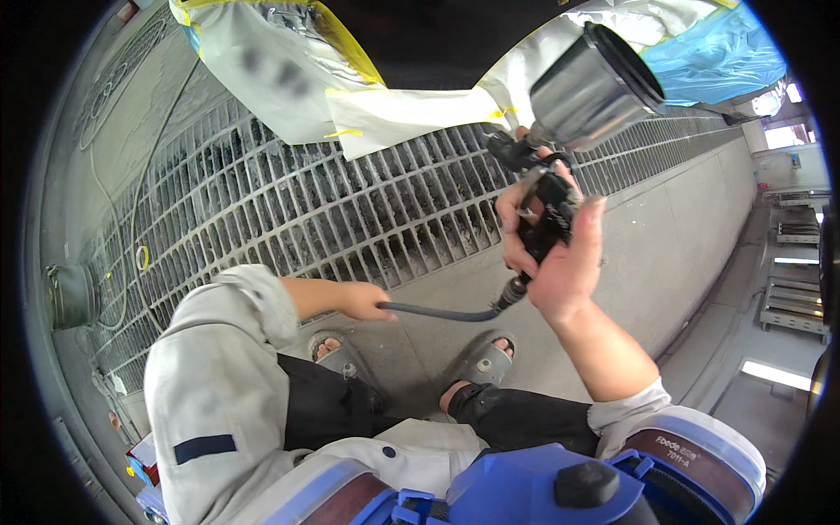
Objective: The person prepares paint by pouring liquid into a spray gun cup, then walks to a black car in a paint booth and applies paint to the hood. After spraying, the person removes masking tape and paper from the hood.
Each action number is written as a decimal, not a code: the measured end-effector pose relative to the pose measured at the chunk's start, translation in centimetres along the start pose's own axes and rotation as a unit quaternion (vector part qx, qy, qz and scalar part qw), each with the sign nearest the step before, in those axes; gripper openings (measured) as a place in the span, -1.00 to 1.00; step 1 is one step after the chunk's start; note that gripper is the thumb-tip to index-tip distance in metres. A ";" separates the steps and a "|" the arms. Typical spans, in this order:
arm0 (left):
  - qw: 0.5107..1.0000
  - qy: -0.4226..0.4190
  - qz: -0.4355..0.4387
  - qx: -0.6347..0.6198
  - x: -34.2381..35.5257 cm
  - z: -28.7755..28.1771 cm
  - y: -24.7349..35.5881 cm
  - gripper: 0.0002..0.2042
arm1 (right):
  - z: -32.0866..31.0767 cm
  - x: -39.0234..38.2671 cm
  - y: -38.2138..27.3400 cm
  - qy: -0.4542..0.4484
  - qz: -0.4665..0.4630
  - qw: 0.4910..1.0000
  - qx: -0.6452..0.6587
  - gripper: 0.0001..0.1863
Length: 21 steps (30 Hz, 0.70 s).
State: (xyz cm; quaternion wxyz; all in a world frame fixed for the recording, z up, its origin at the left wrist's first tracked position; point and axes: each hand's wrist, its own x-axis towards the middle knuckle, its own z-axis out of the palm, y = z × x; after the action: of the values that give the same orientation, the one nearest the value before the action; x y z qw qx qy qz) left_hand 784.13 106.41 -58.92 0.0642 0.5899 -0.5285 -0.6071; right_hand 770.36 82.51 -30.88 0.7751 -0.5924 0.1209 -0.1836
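Observation:
My right hand [551,245] grips a black spray gun [538,210] with a polished metal cup [586,87] on top, its dark rim at the upper right. A grey air hose [446,311] runs from the fitting below the gun's handle to my left hand [363,302], whose fingers are closed around it. Beyond the gun, white masking paper [411,114] with yellow tape edges a large dark surface [429,44], and blue plastic sheeting [704,52] hangs at the upper right. A blue respirator [534,486] with round cartridges shows at the bottom edge.
A metal floor grating [289,201] crosses in front of my sandalled feet, which stand on a concrete floor [665,219]. Thin hoses and a dark green cylinder [72,296] lie at the left. Wall panels with lights and slatted metal fixtures [792,302] line the far right.

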 end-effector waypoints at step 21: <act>0.983 0.027 -0.132 -0.125 -6.9 2.4 -7.7 -0.48 | 7.7 1.3 5.6 0.103 -0.101 0.988 -0.060 -0.11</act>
State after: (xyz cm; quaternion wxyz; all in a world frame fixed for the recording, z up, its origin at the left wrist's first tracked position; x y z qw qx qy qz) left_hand 788.54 115.94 -60.60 0.0710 0.6581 -0.3642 -0.6551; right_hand 775.45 89.95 -34.17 0.6988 -0.6252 0.1501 -0.3136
